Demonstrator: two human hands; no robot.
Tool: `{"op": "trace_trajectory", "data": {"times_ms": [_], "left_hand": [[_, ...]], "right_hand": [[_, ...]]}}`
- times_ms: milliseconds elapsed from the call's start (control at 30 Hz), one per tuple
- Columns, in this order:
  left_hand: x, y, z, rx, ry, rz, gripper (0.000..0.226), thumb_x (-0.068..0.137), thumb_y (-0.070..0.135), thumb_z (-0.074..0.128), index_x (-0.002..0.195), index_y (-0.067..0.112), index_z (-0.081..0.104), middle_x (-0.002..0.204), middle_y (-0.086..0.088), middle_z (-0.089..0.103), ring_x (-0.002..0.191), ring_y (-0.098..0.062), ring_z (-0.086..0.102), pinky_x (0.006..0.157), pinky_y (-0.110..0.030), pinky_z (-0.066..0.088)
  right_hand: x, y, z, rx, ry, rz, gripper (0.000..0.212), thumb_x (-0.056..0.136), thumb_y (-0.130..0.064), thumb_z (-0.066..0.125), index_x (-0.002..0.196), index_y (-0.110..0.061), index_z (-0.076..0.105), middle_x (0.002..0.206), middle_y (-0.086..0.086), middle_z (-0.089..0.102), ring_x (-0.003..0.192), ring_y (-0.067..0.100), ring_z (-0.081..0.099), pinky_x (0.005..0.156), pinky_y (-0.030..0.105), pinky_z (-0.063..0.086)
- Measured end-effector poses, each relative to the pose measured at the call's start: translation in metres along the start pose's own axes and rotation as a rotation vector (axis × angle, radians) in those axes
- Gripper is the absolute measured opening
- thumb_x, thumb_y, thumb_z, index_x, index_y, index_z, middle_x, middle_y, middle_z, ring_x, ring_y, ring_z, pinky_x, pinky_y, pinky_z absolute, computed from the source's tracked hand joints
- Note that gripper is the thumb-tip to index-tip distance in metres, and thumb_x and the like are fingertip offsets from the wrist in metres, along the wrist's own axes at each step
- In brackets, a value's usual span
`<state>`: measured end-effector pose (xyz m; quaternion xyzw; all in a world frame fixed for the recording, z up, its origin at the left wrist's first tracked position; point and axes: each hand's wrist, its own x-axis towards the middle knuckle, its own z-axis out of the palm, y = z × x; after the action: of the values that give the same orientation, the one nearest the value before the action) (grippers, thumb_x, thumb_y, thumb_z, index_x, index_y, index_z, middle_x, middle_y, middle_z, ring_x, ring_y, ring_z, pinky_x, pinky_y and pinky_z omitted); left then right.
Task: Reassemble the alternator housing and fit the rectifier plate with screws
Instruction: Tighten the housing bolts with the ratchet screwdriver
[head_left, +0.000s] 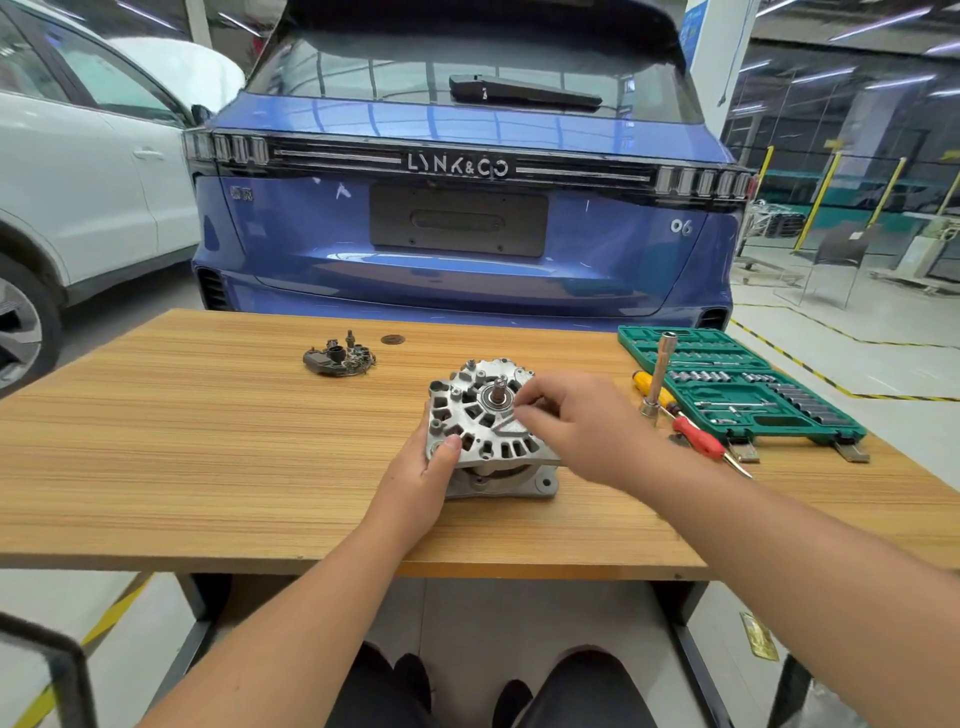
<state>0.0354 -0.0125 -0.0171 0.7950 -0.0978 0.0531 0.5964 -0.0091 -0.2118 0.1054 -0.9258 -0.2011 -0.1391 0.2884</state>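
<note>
So the housing (485, 415) is together, both hands gripping it; the plate (338, 356) waits behind it, unscrewed.

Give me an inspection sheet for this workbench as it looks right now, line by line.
Surface: wooden table, a small dark round mark near its far edge.
Job's things: alternator housing near the table's middle, shaft end up; rectifier plate lies apart, far left of it, not fitted.
Clutter: green socket set case open at right; socket driver and red-handled screwdriver beside it.
Hands: left hand grips the housing's near-left edge; right hand over its top, fingers curled near the shaft; cannot tell if they pinch anything.
Cables: nothing seen.
Surroundings: blue car rear behind the table, white car at left, workshop floor.
</note>
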Motion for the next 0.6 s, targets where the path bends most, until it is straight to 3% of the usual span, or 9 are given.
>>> {"op": "trace_trajectory", "data": {"times_ms": [67,133,300,400,500,600], "left_hand": [[0.0,0.0,0.0,-0.002,-0.001,0.011,0.08,0.082,0.074,0.039,0.154,0.039,0.039,0.135,0.023,0.06,0.124,0.002,0.053,0.09,-0.021,0.042],[0.0,0.0,0.0,-0.005,-0.001,0.009,0.082,0.081,0.075,0.039,0.154,0.039,0.038,0.136,0.022,0.06,0.124,0.001,0.053,0.092,-0.022,0.043],[0.0,0.001,-0.001,-0.015,-0.01,0.012,0.081,0.079,0.076,0.041,0.152,0.041,0.041,0.131,0.028,0.06,0.116,0.014,0.053,0.085,-0.016,0.041],[0.0,0.0,-0.002,-0.028,-0.011,0.008,0.08,0.079,0.075,0.043,0.152,0.04,0.042,0.131,0.029,0.061,0.118,0.013,0.053,0.088,-0.017,0.042],[0.001,-0.001,-0.002,-0.032,-0.031,0.0,0.083,0.08,0.075,0.044,0.154,0.038,0.039,0.141,0.019,0.059,0.13,-0.004,0.053,0.104,-0.033,0.046],[0.001,-0.001,-0.003,-0.014,-0.023,-0.015,0.083,0.08,0.076,0.043,0.155,0.041,0.037,0.142,0.018,0.058,0.13,-0.006,0.053,0.103,-0.034,0.045]], "right_hand": [[-0.001,-0.004,0.014,-0.147,-0.062,-0.052,0.015,0.101,-0.02,0.057,0.103,-0.015,0.071,0.092,-0.009,0.063,0.085,0.006,0.054,0.076,0.015,0.043],[0.0,-0.003,0.024,-0.265,-0.128,-0.081,0.019,0.103,-0.022,0.052,0.108,-0.013,0.069,0.101,-0.002,0.064,0.095,0.016,0.057,0.088,0.031,0.047],[0.007,-0.001,0.034,-0.395,-0.161,-0.085,0.023,0.106,-0.025,0.046,0.112,-0.015,0.066,0.108,0.0,0.062,0.101,0.02,0.058,0.088,0.037,0.049],[0.009,-0.004,0.037,-0.319,-0.215,-0.089,0.026,0.105,-0.029,0.049,0.112,-0.015,0.07,0.105,-0.002,0.067,0.1,0.016,0.058,0.09,0.036,0.048],[0.004,-0.004,0.034,-0.088,-0.243,0.001,0.033,0.103,-0.043,0.048,0.116,-0.022,0.071,0.105,-0.003,0.071,0.099,0.015,0.062,0.088,0.037,0.051],[0.001,0.001,0.023,0.167,-0.269,0.171,0.046,0.098,-0.056,0.046,0.111,-0.021,0.074,0.11,0.011,0.072,0.105,0.03,0.065,0.095,0.051,0.052]]}}
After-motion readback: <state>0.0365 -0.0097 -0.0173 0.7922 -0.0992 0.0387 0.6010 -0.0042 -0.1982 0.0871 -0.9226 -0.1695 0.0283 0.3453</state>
